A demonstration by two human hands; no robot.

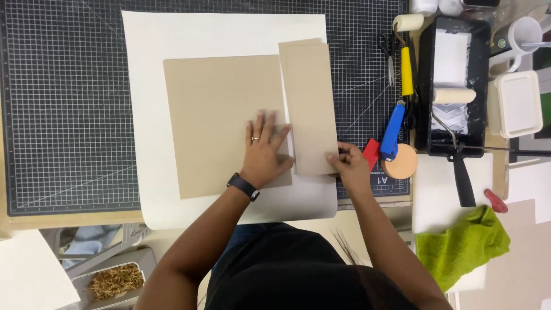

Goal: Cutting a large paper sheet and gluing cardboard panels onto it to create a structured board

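Centrally, a large brown board [215, 123] lies flat on a white paper sheet [149, 115], which is spread over a dark gridded cutting mat [63, 103]. Just right of the board, a narrow brown strip [310, 106] lies lengthwise, its long edge running close beside the board's right edge, with a thin white gap showing between them near the hands. Left hand [264, 152]: flat, fingers spread, palm pressing on the near right corner of the large board; a ring on one finger and a dark wristband [243, 186] at the wrist. Right hand [347, 161]: fingers curled, pinching the near right corner of the narrow strip. Right of the mat, a blue-handled tool [393, 131] and a yellow-handled roller [406, 57] lie side by side, with scissors [389, 54] just left of the roller and a red object [371, 152] near the right hand. A round cork-coloured disc [400, 162] sits at the mat's near right corner. Further right, a black paint tray [482, 86] holds a small white roller [453, 95]. A white lidded tub [518, 103] stands right of the tray, a white mug [525, 34] beyond it. A green cloth [462, 244] lies crumpled at near right. Near left, a container of brown shreds [115, 281] sits below the table edge.
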